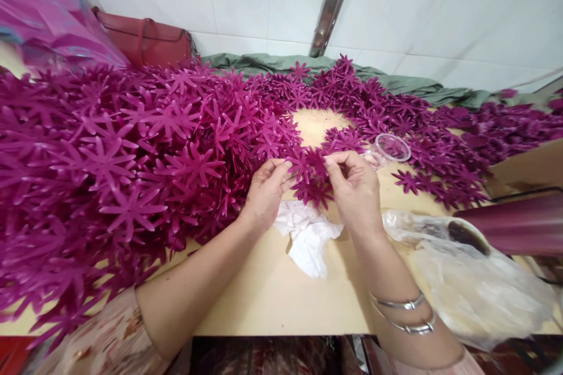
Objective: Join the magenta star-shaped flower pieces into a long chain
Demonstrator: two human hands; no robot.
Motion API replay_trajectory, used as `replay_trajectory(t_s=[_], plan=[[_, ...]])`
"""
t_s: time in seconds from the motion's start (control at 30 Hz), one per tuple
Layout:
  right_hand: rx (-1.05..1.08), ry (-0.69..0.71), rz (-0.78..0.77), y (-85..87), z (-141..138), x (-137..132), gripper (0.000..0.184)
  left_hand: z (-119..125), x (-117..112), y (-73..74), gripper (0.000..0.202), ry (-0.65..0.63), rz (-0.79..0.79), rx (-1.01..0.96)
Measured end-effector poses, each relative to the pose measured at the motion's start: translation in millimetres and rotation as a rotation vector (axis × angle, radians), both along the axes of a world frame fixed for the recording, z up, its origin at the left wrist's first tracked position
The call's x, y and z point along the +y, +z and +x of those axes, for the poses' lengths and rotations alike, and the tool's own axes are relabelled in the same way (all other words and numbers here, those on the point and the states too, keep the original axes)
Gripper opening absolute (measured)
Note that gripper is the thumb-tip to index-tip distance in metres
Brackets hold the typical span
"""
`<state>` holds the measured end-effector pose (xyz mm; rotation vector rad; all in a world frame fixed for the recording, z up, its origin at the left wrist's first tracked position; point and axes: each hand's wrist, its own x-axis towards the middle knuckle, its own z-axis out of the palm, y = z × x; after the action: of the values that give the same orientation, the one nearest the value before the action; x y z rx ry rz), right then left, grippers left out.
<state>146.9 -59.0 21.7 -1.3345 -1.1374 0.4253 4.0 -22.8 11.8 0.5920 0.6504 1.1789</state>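
My left hand [265,192] and my right hand [353,187] meet above the middle of the pale wooden table [272,299]. Both pinch a small bunch of magenta star-shaped flower cutouts [313,177] held between them, fingers curled closed on the petals. A crumpled white cloth [308,234] lies on the table just under the hands. A huge heap of the same magenta cutouts [109,158] covers the table to the left and runs round behind the hands. Two silver bangles [404,313] sit on my right wrist.
A small clear plastic cup [391,147] stands just beyond my right hand. A crumpled clear plastic bag [466,281] lies at the right front. More cutouts [440,152] spread to the right. A red-brown bag [143,41] and a green cloth [272,62] lie against the white tiled wall.
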Motion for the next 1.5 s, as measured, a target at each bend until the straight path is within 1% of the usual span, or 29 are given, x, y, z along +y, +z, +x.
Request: replay_trajectory(t_s=[0.1,0.2,0.3,0.4,0.47,0.57,0.63,0.73,0.8,0.9,1.0,1.07,1.17,1.3,1.4,1.47,1.5], plan=[[0.115,-0.021,0.045,-4.0,3.4,2.9,0.02,0.1,0.5,0.6,0.034,0.008,0.002,-0.012],[0.358,0.013,0.059,-8.2,7.6,6.5,0.026,-0.2,0.9,0.6,0.028,0.033,-0.001,-0.03],[0.612,0.102,-0.002,-9.0,13.2,9.5,0.035,-1.1,2.2,-1.2,0.023,0.042,-0.003,-0.041],[0.727,0.167,-0.056,-5.4,18.1,10.5,0.05,-2.3,4.2,-3.4,0.022,0.033,-0.006,-0.068],[0.731,0.169,-0.064,-2.8,19.4,10.4,0.056,-2.9,4.9,-3.7,0.023,0.026,-0.005,-0.077],[0.671,0.086,-0.047,-2.0,18.4,10.6,0.05,-3.4,3.4,-2.1,0.03,0.015,0.039,-0.048],[0.635,0.021,-0.027,-3.2,16.6,10.9,0.049,-3.2,0.8,-0.9,0.036,-0.003,0.098,-0.008],[0.575,-0.02,-0.009,-3.7,12.7,9.8,0.043,-1.6,-3.1,-1.1,0.038,-0.033,0.175,0.064],[0.533,0.004,-0.01,-2.1,8.8,7.4,0.037,-0.2,-4.8,-2.2,0.035,-0.047,0.205,0.1],[0.498,0.095,-0.068,0.9,0.8,2.6,0.031,1.5,-5.5,-3.0,0.034,-0.079,0.214,0.125],[0.467,0.17,-0.138,1.2,-7.0,-0.5,0.031,2.0,-5.1,-2.5,0.033,-0.108,0.195,0.139],[0.421,0.201,-0.149,0.0,-9.9,-1.2,0.032,1.9,-4.6,-2.6,0.028,-0.092,0.208,0.166],[0.327,0.186,-0.143,-0.6,-10.4,-1.3,0.034,1.5,-4.0,-4.3,0.022,-0.061,0.242,0.199],[0.243,0.163,-0.161,1.3,-8.8,-1.9,0.04,1.3,-3.9,-5.9,0.025,-0.086,0.234,0.183],[0.264,0.177,-0.184,1.6,-9.0,-2.3,0.043,1.2,-4.4,-3.8,0.03,-0.083,0.231,0.153],[0.345,0.206,-0.198,1.7,-10.1,-2.7,0.045,1.1,-5.0,-1.8,0.036,-0.088,0.237,0.134],[0.392,0.223,-0.205,1.9,-10.7,-3.0,0.045,1.0,-5.3,-1.1,0.036,-0.089,0.242,0.136]])
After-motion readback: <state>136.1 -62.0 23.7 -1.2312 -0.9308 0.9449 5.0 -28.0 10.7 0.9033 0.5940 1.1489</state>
